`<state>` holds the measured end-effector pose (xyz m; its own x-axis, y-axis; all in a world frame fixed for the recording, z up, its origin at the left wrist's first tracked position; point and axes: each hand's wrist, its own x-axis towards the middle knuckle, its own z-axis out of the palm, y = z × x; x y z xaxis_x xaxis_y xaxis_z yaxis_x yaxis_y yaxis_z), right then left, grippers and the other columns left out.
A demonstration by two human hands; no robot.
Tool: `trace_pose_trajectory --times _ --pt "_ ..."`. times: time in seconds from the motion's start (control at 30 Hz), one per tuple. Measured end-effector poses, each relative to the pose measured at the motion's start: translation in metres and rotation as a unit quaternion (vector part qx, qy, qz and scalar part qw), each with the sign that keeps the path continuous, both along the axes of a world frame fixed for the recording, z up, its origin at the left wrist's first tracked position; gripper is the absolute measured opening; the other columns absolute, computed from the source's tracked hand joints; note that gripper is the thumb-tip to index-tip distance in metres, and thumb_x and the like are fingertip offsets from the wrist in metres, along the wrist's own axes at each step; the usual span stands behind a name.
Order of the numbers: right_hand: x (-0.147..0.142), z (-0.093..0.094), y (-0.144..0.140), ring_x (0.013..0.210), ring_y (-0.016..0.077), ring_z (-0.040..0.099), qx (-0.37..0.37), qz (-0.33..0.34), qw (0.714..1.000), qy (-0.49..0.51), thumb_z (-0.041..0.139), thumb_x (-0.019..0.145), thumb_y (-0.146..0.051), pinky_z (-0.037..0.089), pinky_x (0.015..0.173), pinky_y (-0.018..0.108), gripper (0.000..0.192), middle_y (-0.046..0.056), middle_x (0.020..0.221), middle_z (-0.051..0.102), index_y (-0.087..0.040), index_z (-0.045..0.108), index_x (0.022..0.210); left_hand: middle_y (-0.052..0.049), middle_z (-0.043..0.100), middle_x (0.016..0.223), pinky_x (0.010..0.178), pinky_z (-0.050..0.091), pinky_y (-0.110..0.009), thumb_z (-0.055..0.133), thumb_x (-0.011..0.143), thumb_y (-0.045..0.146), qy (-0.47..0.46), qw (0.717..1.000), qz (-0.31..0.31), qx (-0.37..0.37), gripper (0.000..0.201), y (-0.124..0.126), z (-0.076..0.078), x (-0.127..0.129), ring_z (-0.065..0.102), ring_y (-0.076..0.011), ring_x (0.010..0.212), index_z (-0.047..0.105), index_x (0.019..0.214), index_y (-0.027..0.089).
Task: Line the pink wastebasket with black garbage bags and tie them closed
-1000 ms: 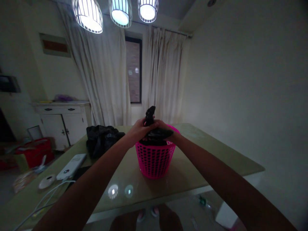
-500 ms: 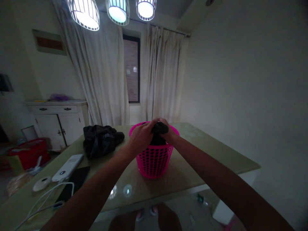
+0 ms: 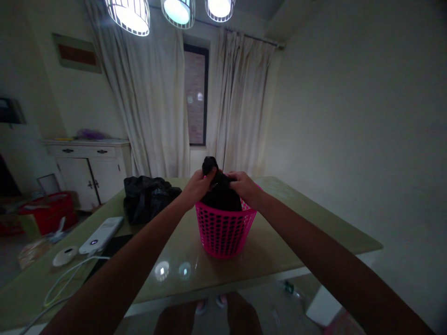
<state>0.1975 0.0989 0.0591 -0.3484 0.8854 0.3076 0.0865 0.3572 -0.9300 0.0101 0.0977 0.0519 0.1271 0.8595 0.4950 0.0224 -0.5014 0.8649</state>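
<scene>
A pink perforated plastic basket (image 3: 225,232) stands upright on the table, with a black plastic bag (image 3: 221,197) inside it. The bag's gathered top rises above the rim, and its twisted end sticks up at the left. My left hand (image 3: 197,188) is closed around this gathered top on the left side. On the right, my right hand (image 3: 244,185) pinches another part of the bag over the basket's rim. Its fingertips are partly lost against the black plastic.
Left of the basket lies a second, crumpled black bag (image 3: 148,195) on the greenish table (image 3: 293,232). Nearer me on the left are a white power bank (image 3: 101,235) with a cable, a round white object (image 3: 65,256) and a dark flat item. A wall borders the right.
My hands have moved apart, from together over the basket's middle to either side of the bag's top. The black twisted end now points up at the left instead of towards me.
</scene>
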Motion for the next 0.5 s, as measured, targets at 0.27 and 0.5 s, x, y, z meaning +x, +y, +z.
trace_pose_trajectory --times 0.27,0.5 --pt "-0.003 0.007 0.009 0.087 0.0216 0.066 0.138 -0.108 0.981 -0.080 0.066 0.091 -0.061 0.048 0.078 0.032 0.045 0.005 0.086 0.071 -0.017 0.073 0.089 -0.003 0.061 0.065 0.055 0.039 -0.029 0.057 0.092 0.075 0.082 0.993 0.045 0.073 0.057 0.008 0.003 0.001 0.056 -0.0194 0.062 0.064 0.078 0.020" --pt "0.070 0.008 0.005 0.107 0.0278 0.073 0.193 -0.198 0.857 -0.435 0.050 0.106 -0.029 0.051 0.095 0.036 0.037 0.015 0.110 0.079 -0.014 0.082 0.096 -0.004 0.065 0.073 0.067 0.042 -0.034 0.061 0.081 0.073 0.092 0.967 0.236 0.008 0.055 0.005 -0.030 -0.069 0.061 -0.0257 0.076 0.067 0.078 0.019"
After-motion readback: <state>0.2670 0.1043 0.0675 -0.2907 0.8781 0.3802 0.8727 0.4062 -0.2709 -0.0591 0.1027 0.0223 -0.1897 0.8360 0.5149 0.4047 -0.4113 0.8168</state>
